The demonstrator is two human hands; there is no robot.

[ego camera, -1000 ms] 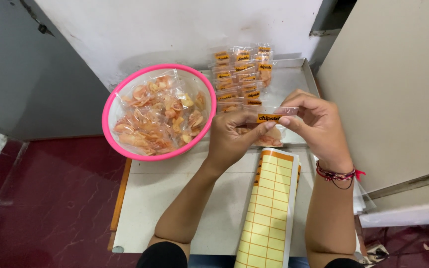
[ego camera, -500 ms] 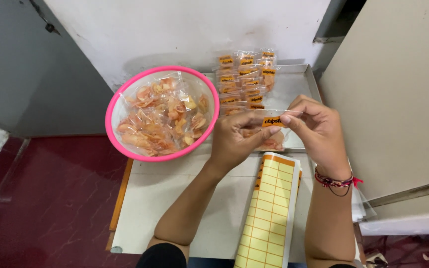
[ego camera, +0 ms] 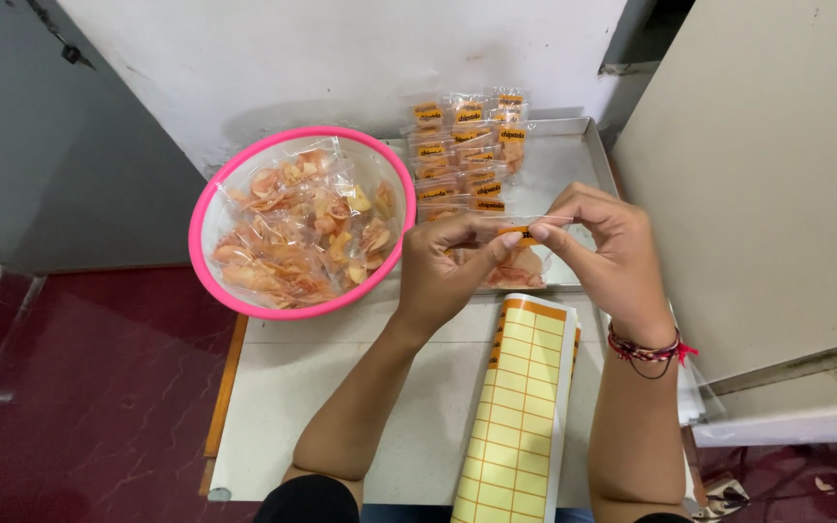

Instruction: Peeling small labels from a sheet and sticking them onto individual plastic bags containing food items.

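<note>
Pinching clear chip packet (ego camera: 515,263), orange-labelled

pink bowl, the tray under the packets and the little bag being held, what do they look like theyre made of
Pink bowl: likely plastic, with a smooth, evenly coloured, thick rim.
Tray: apparently metal, grey with a dull sheen and a thin raised edge.
Small bag, held by the left hand and right hand: clear thin plastic film, glossy and see-through, showing orange chips inside; the yellow label at its top looks like paper.

Bright, even daylight fills a sharp view, with soft shadows beside the pink bowl (ego camera: 294,221) on the white wall (ego camera: 341,58) and mild wide-angle bending at the edges.
</note>
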